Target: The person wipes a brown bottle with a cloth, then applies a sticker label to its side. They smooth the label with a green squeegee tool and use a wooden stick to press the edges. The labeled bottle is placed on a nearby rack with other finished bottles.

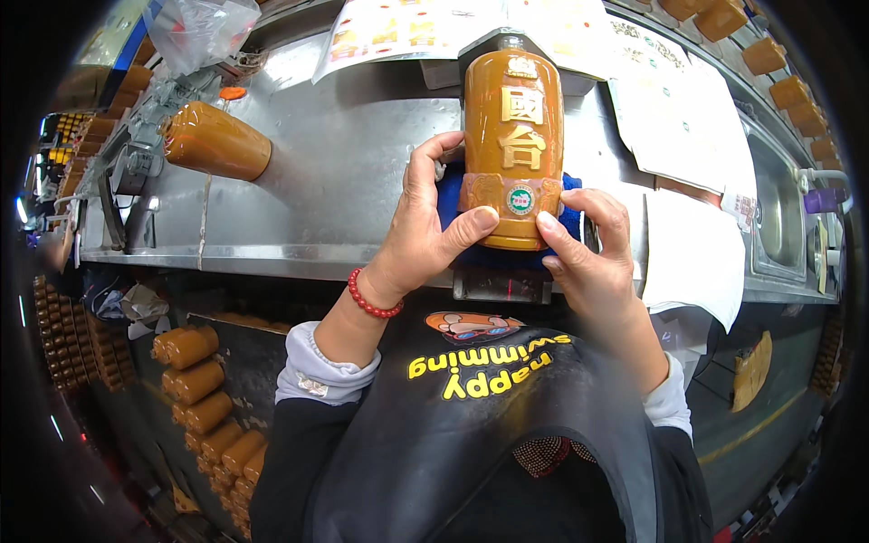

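- You are holding a brown bottle point(512, 136) with both hands; it is lying lengthwise on the steel desk point(335, 172), its cap end pointing away from you and its labelled face turned up.
- Your left hand point(425, 226) is gripping the bottle's left side: the fingers point(433, 149) are curling up along its edge, and the thumb is pressing across the lower band of the label.
- Your right hand point(588, 249) is pinching the bottle's lower right corner, with the thumb tip meeting the bottle just beside the small round sticker point(520, 199) and the other fingers wrapping behind it.
- A blue cloth point(570, 213) is showing just under the bottle, between it and your hands.
- A red bead bracelet point(369, 299) is sitting on your left wrist, below the bottle.
- A second brown bottle point(215, 140) is lying on its side on the desk, well to the left of the one you are holding.
- White paper sheets point(679, 118) are lying to the right of the bottle, and more paper is sitting beyond its cap end.
- Rows of similar bottles point(204, 398) are stacked low down, to the left of and below the bottle, off the desk's front edge.
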Motion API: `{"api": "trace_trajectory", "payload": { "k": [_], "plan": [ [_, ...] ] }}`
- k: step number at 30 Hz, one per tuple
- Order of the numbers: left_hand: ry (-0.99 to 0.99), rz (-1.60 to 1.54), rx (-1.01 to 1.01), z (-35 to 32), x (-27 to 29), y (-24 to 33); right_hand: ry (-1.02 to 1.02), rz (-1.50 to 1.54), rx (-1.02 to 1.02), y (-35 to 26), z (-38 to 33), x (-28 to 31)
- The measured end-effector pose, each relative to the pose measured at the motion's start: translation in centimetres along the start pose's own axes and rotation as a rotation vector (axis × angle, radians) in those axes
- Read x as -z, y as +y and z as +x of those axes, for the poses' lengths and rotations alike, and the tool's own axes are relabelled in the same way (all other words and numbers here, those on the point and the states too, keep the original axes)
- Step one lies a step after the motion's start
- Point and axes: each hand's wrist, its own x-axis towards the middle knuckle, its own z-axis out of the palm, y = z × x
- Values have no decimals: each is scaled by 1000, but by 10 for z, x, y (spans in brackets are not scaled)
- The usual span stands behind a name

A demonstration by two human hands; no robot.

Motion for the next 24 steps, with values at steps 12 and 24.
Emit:
{"api": "trace_trajectory", "payload": {
  "k": [12,24],
  "plan": [
    [-76,104,-108,-6,6,-7,252,326,-310,-16,9,15],
    [251,840,-546,-19,2,6,205,679,-649,-18,18,1]
  ]
}}
